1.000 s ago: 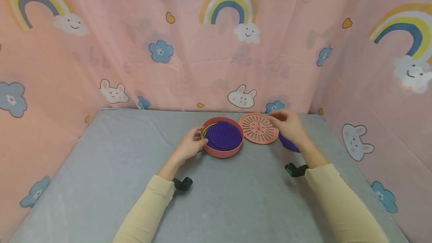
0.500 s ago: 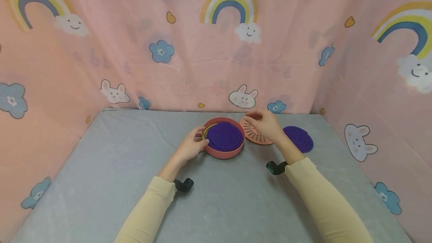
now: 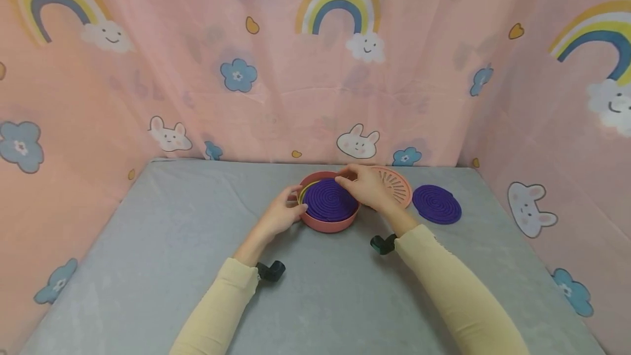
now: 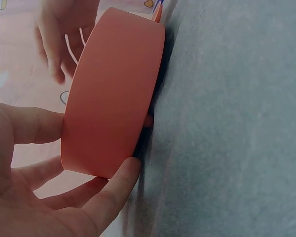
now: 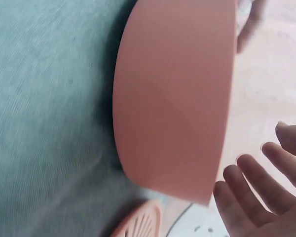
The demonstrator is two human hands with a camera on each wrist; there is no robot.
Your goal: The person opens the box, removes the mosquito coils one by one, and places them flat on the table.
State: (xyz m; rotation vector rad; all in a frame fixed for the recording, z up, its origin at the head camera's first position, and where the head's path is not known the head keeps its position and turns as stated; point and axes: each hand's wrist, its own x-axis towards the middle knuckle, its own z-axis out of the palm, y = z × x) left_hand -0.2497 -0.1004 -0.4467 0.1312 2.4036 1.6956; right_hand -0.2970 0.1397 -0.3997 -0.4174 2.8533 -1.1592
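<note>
A round pink box [image 3: 329,227] stands on the table with a purple mosquito coil [image 3: 326,202] inside, and a strip of yellow shows along its inner left edge. My left hand [image 3: 280,216] grips the box's left side. In the left wrist view the thumb lies at the rim and the fingers [image 4: 111,197] curl under the wall [image 4: 111,94]. Over the box's right edge hovers my right hand [image 3: 367,186], fingers loosely bent and spread. Nothing is held in it in the right wrist view; whether a fingertip [image 5: 219,190] touches the rim, I cannot tell.
Behind the right hand lies a pink slotted lid [image 3: 396,186], partly covered by that hand. A second purple mosquito coil [image 3: 436,204] is flat on the grey tabletop [image 3: 197,245] to its right. A patterned pink curtain [image 3: 276,108] hangs close behind the table.
My right hand has moved left, from above the loose coil, across the lid, to the box's right edge. That coil is now fully uncovered. The left hand keeps its hold.
</note>
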